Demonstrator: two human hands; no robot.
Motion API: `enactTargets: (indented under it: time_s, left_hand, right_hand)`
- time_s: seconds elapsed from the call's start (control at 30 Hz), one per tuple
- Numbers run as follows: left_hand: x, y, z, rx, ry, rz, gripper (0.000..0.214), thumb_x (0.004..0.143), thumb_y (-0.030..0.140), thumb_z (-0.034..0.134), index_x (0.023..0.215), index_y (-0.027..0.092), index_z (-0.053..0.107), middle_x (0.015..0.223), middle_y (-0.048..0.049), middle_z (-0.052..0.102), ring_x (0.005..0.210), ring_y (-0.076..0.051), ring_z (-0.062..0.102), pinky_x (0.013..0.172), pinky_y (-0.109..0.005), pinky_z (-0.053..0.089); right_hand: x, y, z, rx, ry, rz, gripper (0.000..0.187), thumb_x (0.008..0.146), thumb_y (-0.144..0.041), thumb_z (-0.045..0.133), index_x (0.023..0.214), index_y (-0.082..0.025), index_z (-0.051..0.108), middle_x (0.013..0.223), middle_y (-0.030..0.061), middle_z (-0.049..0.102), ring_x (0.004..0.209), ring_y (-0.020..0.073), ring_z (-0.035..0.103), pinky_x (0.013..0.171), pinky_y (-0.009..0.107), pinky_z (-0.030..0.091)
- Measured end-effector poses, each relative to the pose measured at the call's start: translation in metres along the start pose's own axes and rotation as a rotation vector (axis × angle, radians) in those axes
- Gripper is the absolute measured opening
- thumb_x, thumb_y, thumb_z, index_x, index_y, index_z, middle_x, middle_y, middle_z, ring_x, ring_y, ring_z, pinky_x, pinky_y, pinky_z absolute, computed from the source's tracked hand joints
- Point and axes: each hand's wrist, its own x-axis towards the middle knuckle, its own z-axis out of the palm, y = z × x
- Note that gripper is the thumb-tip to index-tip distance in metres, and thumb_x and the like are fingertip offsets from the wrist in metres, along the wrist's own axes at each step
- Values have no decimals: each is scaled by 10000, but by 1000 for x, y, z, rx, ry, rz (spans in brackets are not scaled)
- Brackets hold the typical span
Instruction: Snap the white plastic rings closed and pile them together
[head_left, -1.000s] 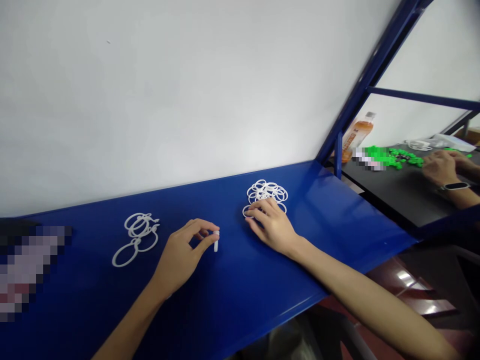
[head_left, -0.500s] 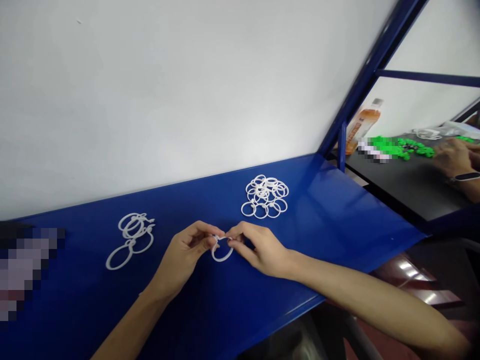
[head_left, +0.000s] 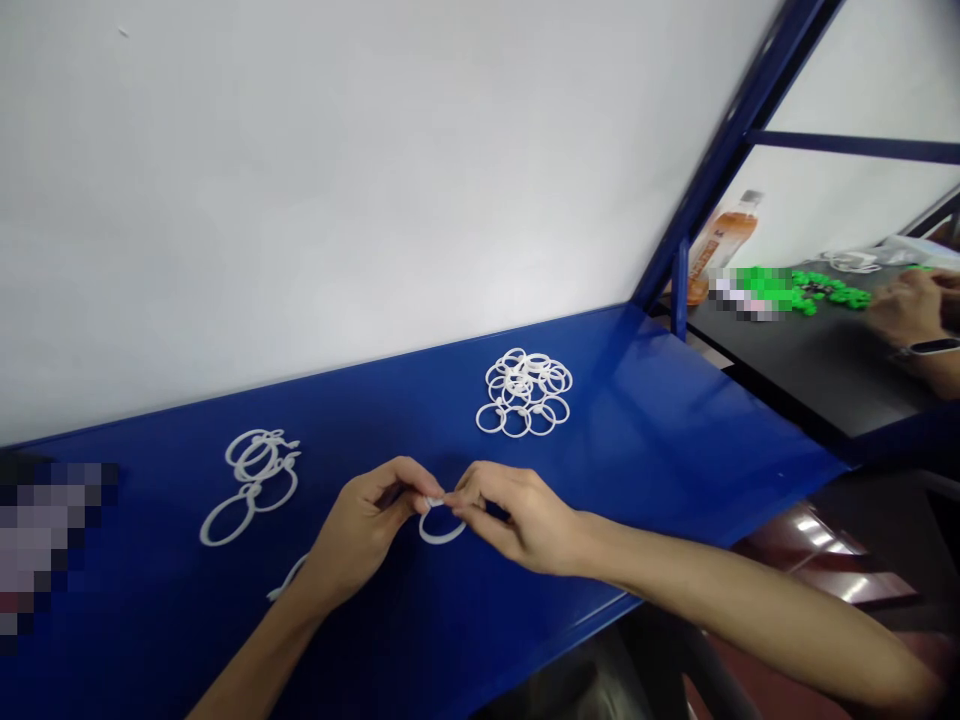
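Note:
A thin white plastic ring (head_left: 441,541) hangs between my two hands above the blue table. My left hand (head_left: 382,510) pinches its upper left side, and my right hand (head_left: 506,510) pinches the upper right. The fingertips nearly meet at the top and cover that part of the ring. To the left lies a small group of white rings (head_left: 251,485), some with loose ends. Farther back, right of centre, several closed white rings (head_left: 525,392) overlap in a pile. Part of another white ring (head_left: 289,578) shows beside my left wrist.
The blue table (head_left: 637,400) meets a white wall at the back. A blue metal frame (head_left: 681,285) rises at its right end. Beyond, a black table (head_left: 787,370) bears an orange drink bottle (head_left: 724,245) and green pieces (head_left: 840,293), with another person's hands (head_left: 911,310) near them.
Both hands have moved slightly down toward me with the ring, and their fingertips have come closer together. A ring beside my left wrist has come into sight.

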Motion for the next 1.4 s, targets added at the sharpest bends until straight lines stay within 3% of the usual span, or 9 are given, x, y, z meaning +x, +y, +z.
enactTargets:
  time_s: [0.23, 0.4, 0.63, 0.7, 0.83, 0.97, 1.03, 1.2, 1.4]
  left_hand:
    - [1, 3, 1, -6, -21, 20, 204, 870, 390, 660, 776, 209, 649, 795, 2, 672, 736, -138, 631, 679, -247, 484]
    - [2, 8, -6, -2, 43, -62, 264, 867, 481, 659, 860, 218, 651, 798, 11, 654, 739, -140, 608, 685, -254, 471]
    - [7, 3, -7, -78, -21, -123, 286, 900, 488, 606, 933, 206, 644, 789, -2, 664, 742, -158, 615, 737, -288, 494]
    - [8, 3, -10, 111, 33, -60, 284, 915, 470, 575, 1015, 216, 652, 913, -32, 704, 810, -185, 640, 791, -323, 505]
    - [5, 4, -35, 805, 382, 160, 272, 945, 403, 492, 1075, 223, 651, 1033, -99, 700, 1006, -286, 617, 956, -440, 435]
    - [0, 2, -67, 1149, 453, 31, 295, 944, 453, 461, 941, 224, 647, 876, -124, 681, 911, -327, 625, 775, -409, 448]
    - [-4, 2, -76, 1095, 357, -54, 272, 915, 462, 505, 891, 230, 645, 813, -96, 680, 784, -288, 634, 673, -357, 432]
    - [-16, 2, -89, 732, -161, -141, 257, 738, 429, 739, 958, 307, 685, 854, 4, 717, 694, -199, 645, 611, -269, 445]
    - [-22, -8, -96, 660, -265, -145, 103, 703, 254, 716, 795, 299, 710, 816, 11, 712, 695, -178, 641, 625, -249, 439]
  right_hand:
    - [3, 5, 0, -83, -6, -34, 129, 1022, -210, 485, 1011, -164, 605, 951, 67, 691, 849, 139, 670, 761, 270, 564]
    - [9, 4, -6, -497, 10, -169, 272, 1028, -313, 499, 1235, -175, 608, 1225, 140, 607, 1018, 185, 620, 820, 320, 551]
    - [9, 10, -4, -826, -160, -396, 168, 1035, -221, 491, 1034, -186, 655, 1145, 71, 682, 927, 167, 574, 762, 307, 463]
    - [10, 11, -5, -789, -182, -408, 179, 1037, -190, 476, 1044, -171, 654, 1100, 69, 697, 928, 168, 573, 773, 307, 464]
    - [13, 18, -20, -780, -91, -300, 219, 1039, -203, 466, 1035, -157, 680, 1046, 88, 704, 894, 193, 558, 783, 334, 483]
    - [19, 35, -41, -883, 4, -120, 248, 1033, -199, 464, 1038, -176, 711, 1006, 100, 695, 890, 217, 541, 784, 369, 491]
    - [23, 44, -48, -919, 27, -71, 243, 1022, -190, 478, 1055, -178, 719, 1007, 108, 690, 894, 228, 528, 786, 383, 496]
    - [28, 55, -50, -917, 55, -19, 226, 1004, -242, 530, 1089, -159, 723, 1023, 119, 677, 910, 246, 508, 810, 409, 514]
    - [27, 55, -49, -869, 96, 15, 212, 988, -262, 560, 1090, -166, 720, 1025, 117, 675, 945, 262, 508, 828, 432, 529]
